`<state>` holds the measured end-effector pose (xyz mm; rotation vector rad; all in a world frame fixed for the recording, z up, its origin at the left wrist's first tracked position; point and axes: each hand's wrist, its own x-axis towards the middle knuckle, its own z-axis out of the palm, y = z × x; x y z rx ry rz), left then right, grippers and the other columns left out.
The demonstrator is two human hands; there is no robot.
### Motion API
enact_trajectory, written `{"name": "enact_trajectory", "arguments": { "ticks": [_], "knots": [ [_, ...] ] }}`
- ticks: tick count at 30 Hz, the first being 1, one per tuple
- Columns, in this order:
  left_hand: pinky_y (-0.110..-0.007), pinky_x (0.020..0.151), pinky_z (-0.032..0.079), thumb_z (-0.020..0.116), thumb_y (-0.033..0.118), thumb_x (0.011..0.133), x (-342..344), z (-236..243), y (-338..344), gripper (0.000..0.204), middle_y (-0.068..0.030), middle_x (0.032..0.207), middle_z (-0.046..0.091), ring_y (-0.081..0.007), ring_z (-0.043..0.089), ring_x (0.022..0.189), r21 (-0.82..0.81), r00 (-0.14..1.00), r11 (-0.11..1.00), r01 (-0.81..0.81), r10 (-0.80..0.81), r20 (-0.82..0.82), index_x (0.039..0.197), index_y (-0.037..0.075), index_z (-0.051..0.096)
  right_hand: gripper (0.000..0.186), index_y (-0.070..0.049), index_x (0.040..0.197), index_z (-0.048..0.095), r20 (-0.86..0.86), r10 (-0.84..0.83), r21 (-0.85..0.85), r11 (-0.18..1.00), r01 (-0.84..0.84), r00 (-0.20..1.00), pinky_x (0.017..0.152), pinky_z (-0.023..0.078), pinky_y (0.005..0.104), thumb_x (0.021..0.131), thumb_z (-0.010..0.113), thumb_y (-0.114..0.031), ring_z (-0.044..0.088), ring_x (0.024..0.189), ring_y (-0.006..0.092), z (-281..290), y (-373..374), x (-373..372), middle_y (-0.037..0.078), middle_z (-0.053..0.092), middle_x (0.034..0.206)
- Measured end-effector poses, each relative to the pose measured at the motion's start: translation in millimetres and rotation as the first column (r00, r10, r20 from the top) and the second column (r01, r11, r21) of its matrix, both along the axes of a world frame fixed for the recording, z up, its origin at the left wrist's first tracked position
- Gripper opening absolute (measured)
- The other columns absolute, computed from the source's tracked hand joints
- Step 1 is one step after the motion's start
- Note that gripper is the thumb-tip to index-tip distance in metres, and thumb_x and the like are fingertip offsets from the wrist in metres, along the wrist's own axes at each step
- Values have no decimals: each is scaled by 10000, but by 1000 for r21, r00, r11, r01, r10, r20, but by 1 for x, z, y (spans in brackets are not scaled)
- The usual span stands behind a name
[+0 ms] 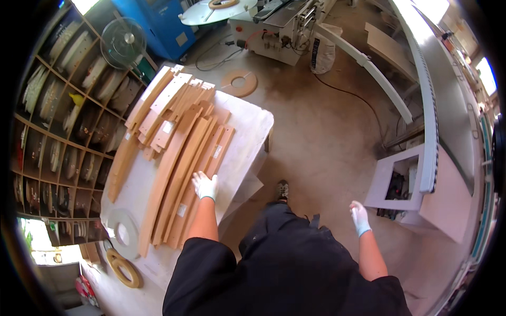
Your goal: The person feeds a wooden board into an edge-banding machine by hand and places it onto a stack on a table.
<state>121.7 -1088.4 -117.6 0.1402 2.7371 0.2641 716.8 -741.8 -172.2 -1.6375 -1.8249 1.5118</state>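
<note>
Left hand (205, 185) flat on the long curved wood strips (182, 179), fingers spread, not clamped. The strips lie stacked on the tabletop (247, 124), 10 o'clock of the person. Right hand (360, 217) hangs free at 3 o'clock, fingers loosely apart. Risk: loose stack overhangs near edge; a push could slide the strips off.

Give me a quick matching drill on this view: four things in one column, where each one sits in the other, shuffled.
Things:
1. left hand
2. right hand
3. fan
4. white sack

Places:
A. standing on the floor beside the machine
B. resting on the long wooden strips on the table
C. in the air above the concrete floor, holding nothing
D. by the top of the shelves of rolls

Pairs: 1-B, 2-C, 3-D, 4-A
</note>
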Motion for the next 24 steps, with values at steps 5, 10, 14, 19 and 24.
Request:
{"name": "enact_trajectory", "arguments": {
  "ticks": [5, 10, 14, 19, 24],
  "knots": [
    [-579, 1241, 95, 593, 650, 868, 28, 11, 78, 1137, -250, 1687, -27, -436, -28, 1559, -183, 984, 968, -173, 178, 10, 1612, -23, 58, 368, 55, 1244, 635, 305, 238, -84, 971, -223, 922, 945, 522, 344, 901, 553, -50, 680, 1014, 222, 55, 12, 3, 132, 723, 1101],
    [-561, 1247, 30, 575, 684, 863, 31, -2, 108, 1201, -289, 1672, -81, -429, -73, 1560, -202, 952, 940, -275, 296, 81, 1590, -78, -4, 371, -6, 1116, 707, 434, 797, -342, 576, -742, 420, 980, 491, 437, 980, 544, -310, 648, 1016, 351, -102, 72, 151, 159, 722, 1110],
    [-544, 1251, 31, 591, 665, 859, 30, 6, 171, 1195, -281, 1679, -47, -422, -64, 1564, -165, 959, 958, -236, 257, 122, 1587, -93, 21, 351, -36, 1007, 741, 454, 816, -450, 558, -698, 359, 912, 505, 489, 964, 532, -315, 664, 974, 419, -69, 190, 51, 213, 726, 1042],
    [-474, 1254, 173, 659, 538, 848, 41, 9, 222, 999, -176, 1682, 188, -358, 199, 1542, -201, 966, 950, -239, 253, 47, 1597, 19, 248, 142, -53, 990, 692, 147, 319, 57, 942, -330, 936, 659, 495, 403, 949, 561, -89, 592, 712, 236, -47, 429, -140, 19, 648, 861],
    [-520, 1217, 251, 752, 320, 797, 22, 25, 263, 897, -143, 1627, 340, -366, 315, 1485, 16, 999, 1000, -17, 18, -51, 1576, 140, 346, 298, 12, 1185, 674, 211, 524, 139, 819, -556, 825, 934, 515, 347, 996, 590, -203, 677, 1033, 245, -11, 581, -307, 134, 728, 1086]
  ]
}}
